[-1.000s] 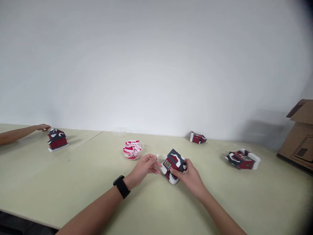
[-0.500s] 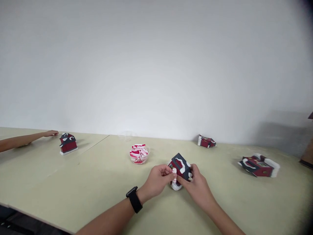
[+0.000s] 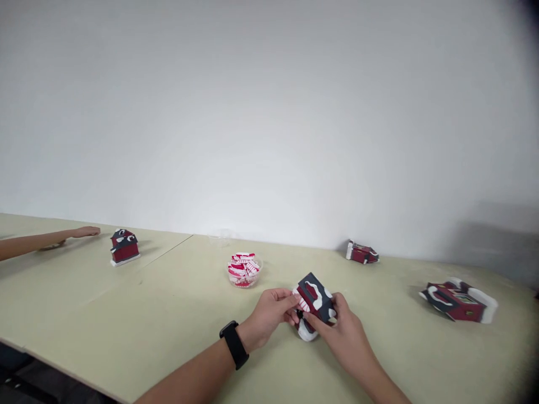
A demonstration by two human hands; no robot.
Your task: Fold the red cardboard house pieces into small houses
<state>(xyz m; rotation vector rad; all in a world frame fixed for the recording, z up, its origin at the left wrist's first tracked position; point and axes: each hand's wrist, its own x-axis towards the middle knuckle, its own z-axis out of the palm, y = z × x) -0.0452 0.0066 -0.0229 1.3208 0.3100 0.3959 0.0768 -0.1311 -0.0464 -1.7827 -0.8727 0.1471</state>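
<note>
A pale wall (image 3: 269,123) rises behind the clear plastic tub (image 3: 260,269), which stands on a light yellow-green counter (image 3: 177,314). Left of the tub, another person's forearm (image 3: 37,243) reaches in, its hand low over the counter. In front and to the right of the tub are the wearer's hands: the right hand (image 3: 349,332) has its fingers clamped on a miniature snowy house (image 3: 315,300), dark-roofed and tilted, while the left hand (image 3: 267,317) has thumb and fingers pinched together on a striped piece (image 3: 302,303) against the house's side. Of the other houses, the snow-edged house (image 3: 458,301) lies far right of the tub, the upright house (image 3: 125,247) stands well to its left, and the small-looking house (image 3: 362,252) lies right of it, near the wall. Red-and-white pieces (image 3: 243,268) fill the tub; a faint clear plastic item (image 3: 222,235) sits just behind it. A black smartwatch (image 3: 234,344), nearer the wearer than the tub, circles the left wrist.
</note>
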